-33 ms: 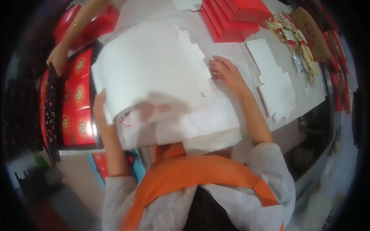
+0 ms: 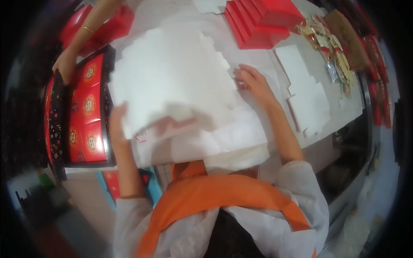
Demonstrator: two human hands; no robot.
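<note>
A large white die-cut cardboard sheet (image 2: 167,81) with stepped, tabbed edges covers the middle of the table, its near edge raised over a patch of shadow. My left hand (image 2: 118,122), smeared by motion, grips this sheet at its near left corner. Beside the sheet's right edge rests my right hand (image 2: 257,88), fingers loosely bent and apart, with nothing visible in them. Below the raised edge show a reddish patch and small red marks. What lies further under the sheet is hidden.
At left, another person's hand (image 2: 65,66) holds a dark floral lid edge (image 2: 57,124) beside a tray of red boxes (image 2: 89,105). Red boxes (image 2: 262,21) stand stacked at the back. More white cut card (image 2: 303,86) and small packets (image 2: 329,49) lie right. A blue bin (image 2: 155,187) sits below the table edge.
The sheet's left side has shifted right and flattened somewhat, and my left hand has moved slightly right with it. My right hand and the other person's hand stay nearly still.
</note>
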